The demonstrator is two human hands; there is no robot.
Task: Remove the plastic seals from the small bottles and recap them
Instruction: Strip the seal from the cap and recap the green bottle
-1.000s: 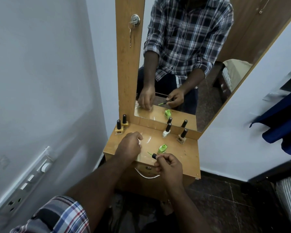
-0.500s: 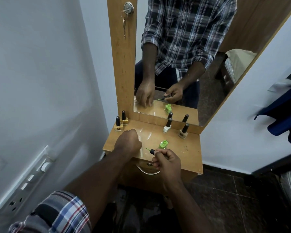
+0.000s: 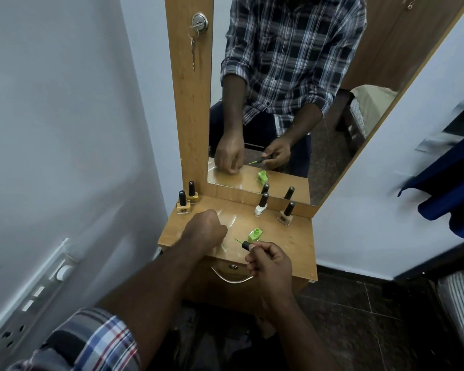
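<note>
An open green bottle stands uncapped near the middle of the small wooden dresser top. My right hand pinches its black cap, with the green brush pointing left just in front of the bottle. My left hand rests as a fist on the dresser top to the left of the bottle, and nothing shows in it. Capped bottles stand at the back: two yellow ones at the left, a white one and a beige one by the mirror.
A mirror in a wooden frame rises behind the dresser top and reflects a person's hands and the bottles. Keys hang from a lock on the frame. A white wall with a switchboard is on the left, and blue cloth hangs on the right.
My left hand has drawn slightly toward the left front of the dresser top, staying curled. My right hand keeps the cap and brush beside the green bottle.
</note>
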